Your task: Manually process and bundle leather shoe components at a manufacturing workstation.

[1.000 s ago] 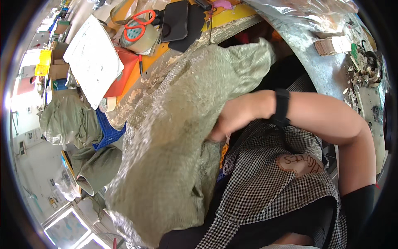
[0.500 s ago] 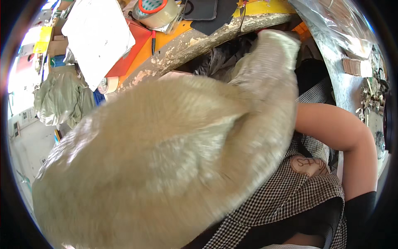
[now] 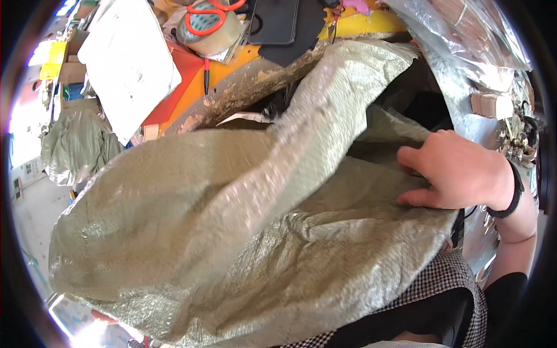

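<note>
— Head view: where's the big grey-green woven plastic sack (image 3: 232, 232)?
— Spread over the person's lap, below the orange worktable (image 3: 255, 64).
— Hands?
— Right hand (image 3: 458, 171) lies flat, fingers loose, on the sack's upper right fold; left hand is unseen.

olive-green woven sack (image 3: 220, 220), blk/wht checked cloth (image 3: 429, 284), orange scissors (image 3: 204, 13), blk wristband (image 3: 513, 194)

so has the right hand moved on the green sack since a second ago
Yes. The right hand has slid out toward the sack's right edge, away from the worn table edge.
</note>
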Motion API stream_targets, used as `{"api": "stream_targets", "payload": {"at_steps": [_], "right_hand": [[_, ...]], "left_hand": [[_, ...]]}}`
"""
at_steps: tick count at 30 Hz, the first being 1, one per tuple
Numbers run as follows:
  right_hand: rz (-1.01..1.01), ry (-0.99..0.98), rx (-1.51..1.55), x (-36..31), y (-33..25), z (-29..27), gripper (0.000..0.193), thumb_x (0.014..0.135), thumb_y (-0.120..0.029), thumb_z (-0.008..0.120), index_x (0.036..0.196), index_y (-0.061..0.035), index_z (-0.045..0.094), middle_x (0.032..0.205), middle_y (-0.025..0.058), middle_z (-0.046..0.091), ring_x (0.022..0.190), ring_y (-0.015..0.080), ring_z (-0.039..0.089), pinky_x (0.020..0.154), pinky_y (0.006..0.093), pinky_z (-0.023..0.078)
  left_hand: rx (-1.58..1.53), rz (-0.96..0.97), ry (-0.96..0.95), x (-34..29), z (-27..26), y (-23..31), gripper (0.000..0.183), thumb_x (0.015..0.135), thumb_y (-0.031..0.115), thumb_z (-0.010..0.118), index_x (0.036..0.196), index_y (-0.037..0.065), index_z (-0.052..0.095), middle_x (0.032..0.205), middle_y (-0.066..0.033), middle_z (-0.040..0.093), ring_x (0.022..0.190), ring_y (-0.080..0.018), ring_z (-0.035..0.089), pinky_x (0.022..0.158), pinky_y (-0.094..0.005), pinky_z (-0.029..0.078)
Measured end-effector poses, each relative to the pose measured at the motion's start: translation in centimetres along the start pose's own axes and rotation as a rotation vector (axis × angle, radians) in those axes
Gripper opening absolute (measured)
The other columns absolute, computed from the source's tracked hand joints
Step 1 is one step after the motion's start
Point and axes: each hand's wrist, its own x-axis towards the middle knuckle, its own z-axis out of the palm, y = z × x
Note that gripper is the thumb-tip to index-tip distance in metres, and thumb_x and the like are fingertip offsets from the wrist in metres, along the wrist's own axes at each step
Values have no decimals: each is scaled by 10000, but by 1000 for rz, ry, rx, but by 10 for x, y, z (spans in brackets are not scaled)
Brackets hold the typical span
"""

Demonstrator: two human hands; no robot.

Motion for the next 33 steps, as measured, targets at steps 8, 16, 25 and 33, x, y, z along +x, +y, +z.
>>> {"api": "stream_targets", "payload": {"at_steps": [8, 16, 25, 33], "right_hand": [[-299, 1092, -374, 112, 14, 4, 601, 682, -76, 725, 1259, -99, 557, 1234, 97, 552, 1125, 284, 569, 986, 383, 436], [-322, 679, 614, 61, 66, -47, 185, 797, -124, 742, 920, -10, 665, 760, 81, 652, 706, 101, 586, 642, 283, 464], [-461, 513, 455, 118, 11, -50, 500, 723, -407, 809, 960, 6, 658, 847, 187, 666, 820, 341, 654, 739, 402, 507], [136, 1249, 253, 184, 67, -94, 516, 796, -222, 743, 1214, 4, 543, 1064, 180, 609, 948, 318, 626, 850, 434, 508]], "left_hand": [[14, -13, 145, 22, 7, 1, 402, 1009, 250, 455, 1262, -37, 578, 1238, -181, 630, 1129, -320, 609, 1016, -455, 458], [916, 16, -787, 46, 51, 41, 304, 886, 106, 552, 1167, 64, 661, 1128, -178, 651, 1165, -346, 560, 999, -420, 434], [317, 829, -1051, -46, 199, 145, 761, 654, 124, 779, 1352, 72, 480, 1210, -216, 575, 1119, -392, 559, 942, -435, 464], [-16, 693, -1102, -51, 234, 127, 479, 667, 31, 735, 1124, 24, 593, 1024, -192, 641, 960, -370, 640, 838, -383, 517]]}}
